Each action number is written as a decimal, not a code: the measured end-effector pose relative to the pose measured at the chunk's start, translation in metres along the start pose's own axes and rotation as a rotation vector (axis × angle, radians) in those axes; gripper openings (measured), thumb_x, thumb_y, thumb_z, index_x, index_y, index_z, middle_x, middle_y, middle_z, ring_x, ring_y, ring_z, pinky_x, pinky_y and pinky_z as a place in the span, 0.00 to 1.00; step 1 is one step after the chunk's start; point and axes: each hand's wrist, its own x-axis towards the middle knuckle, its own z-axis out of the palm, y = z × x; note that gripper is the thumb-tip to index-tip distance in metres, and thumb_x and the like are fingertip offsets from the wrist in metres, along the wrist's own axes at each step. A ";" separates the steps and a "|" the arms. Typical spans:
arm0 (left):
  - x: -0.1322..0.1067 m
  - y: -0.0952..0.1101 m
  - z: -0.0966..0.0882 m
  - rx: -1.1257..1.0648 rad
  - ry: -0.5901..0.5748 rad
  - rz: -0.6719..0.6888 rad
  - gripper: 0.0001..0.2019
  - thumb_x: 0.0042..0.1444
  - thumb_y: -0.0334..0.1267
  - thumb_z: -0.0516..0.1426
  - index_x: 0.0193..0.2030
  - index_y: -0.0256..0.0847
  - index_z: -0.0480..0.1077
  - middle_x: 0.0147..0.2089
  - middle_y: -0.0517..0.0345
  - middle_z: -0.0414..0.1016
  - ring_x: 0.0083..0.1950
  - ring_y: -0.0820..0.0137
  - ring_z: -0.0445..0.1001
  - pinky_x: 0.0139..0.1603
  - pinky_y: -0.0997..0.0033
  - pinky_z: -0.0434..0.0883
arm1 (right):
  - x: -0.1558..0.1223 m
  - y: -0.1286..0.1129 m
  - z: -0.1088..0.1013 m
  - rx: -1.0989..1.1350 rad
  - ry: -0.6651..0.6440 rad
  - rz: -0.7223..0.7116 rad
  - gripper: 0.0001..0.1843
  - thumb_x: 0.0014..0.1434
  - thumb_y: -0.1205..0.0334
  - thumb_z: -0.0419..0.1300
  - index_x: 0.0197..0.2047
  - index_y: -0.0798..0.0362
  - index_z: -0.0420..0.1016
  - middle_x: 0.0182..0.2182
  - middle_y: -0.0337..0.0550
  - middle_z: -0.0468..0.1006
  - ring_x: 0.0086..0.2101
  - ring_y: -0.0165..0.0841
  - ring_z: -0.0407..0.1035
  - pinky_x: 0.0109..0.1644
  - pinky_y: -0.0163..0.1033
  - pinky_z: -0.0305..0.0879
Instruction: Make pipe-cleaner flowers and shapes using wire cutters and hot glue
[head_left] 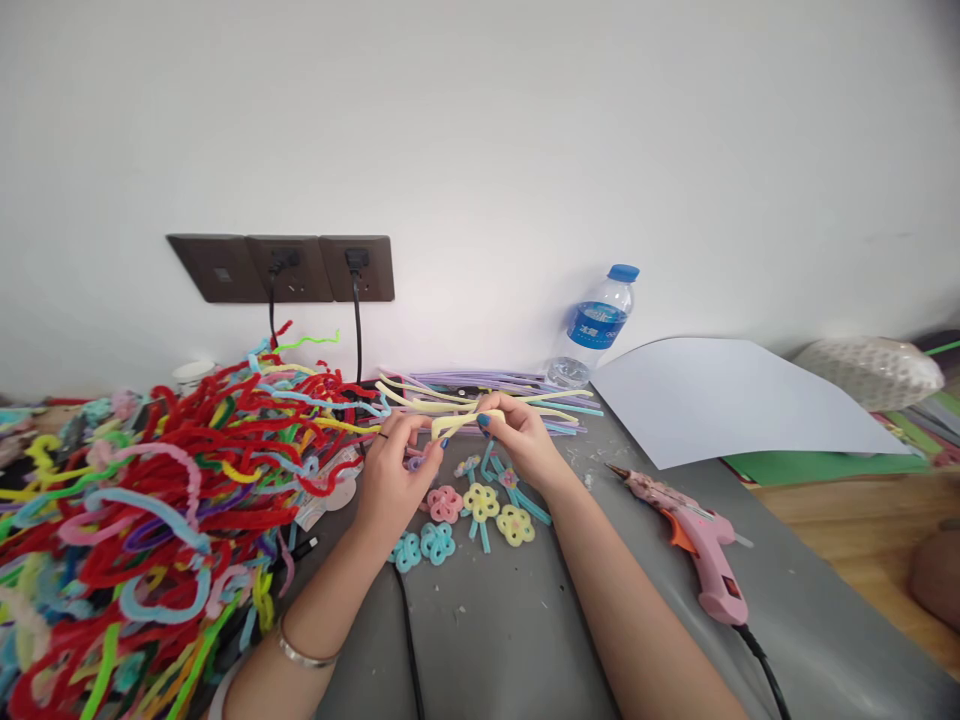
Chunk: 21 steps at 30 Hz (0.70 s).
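Note:
Between my two hands is a pale yellow pipe cleaner (454, 425), bent into a narrow looped shape. My left hand (401, 465) pinches its left end between thumb and fingers. At its right end, my right hand (517, 435) is closed on it, the thumb with blue nail polish in front. Just below lie small flowers of looped pipe cleaner: a pink flower (445, 504), a yellow flower (515, 525) and a blue flower (437, 543), among several others. Behind my hands, straight pipe cleaners (517, 382) in purple, yellow and blue lie in a loose bundle.
A big tangled heap of coloured pipe cleaners (150, 530) covers the left side. A pink glue gun (705, 555) lies at the right with its cord trailing forward. A water bottle (598, 325) leans at the wall beside white paper (742, 400). Cords run from wall sockets (289, 268).

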 end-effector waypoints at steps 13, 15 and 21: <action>0.000 0.005 -0.001 -0.010 -0.042 0.014 0.09 0.62 0.29 0.50 0.30 0.43 0.59 0.25 0.66 0.59 0.26 0.74 0.63 0.28 0.75 0.59 | -0.011 -0.011 0.016 -0.444 0.175 -0.417 0.07 0.63 0.57 0.58 0.44 0.48 0.68 0.41 0.48 0.72 0.43 0.42 0.68 0.47 0.46 0.62; 0.000 0.005 0.000 -0.007 -0.040 0.019 0.09 0.61 0.29 0.50 0.29 0.43 0.58 0.25 0.66 0.56 0.25 0.74 0.61 0.28 0.75 0.58 | -0.014 -0.015 0.023 -0.549 0.171 -0.519 0.05 0.62 0.62 0.59 0.42 0.47 0.68 0.41 0.48 0.73 0.45 0.44 0.68 0.50 0.48 0.62; -0.001 0.006 0.000 -0.019 -0.062 0.036 0.08 0.62 0.29 0.50 0.31 0.43 0.59 0.28 0.65 0.59 0.27 0.75 0.61 0.29 0.75 0.58 | -0.017 -0.017 0.032 -0.663 0.126 -0.570 0.07 0.61 0.69 0.59 0.40 0.46 0.70 0.40 0.46 0.76 0.43 0.43 0.70 0.49 0.49 0.61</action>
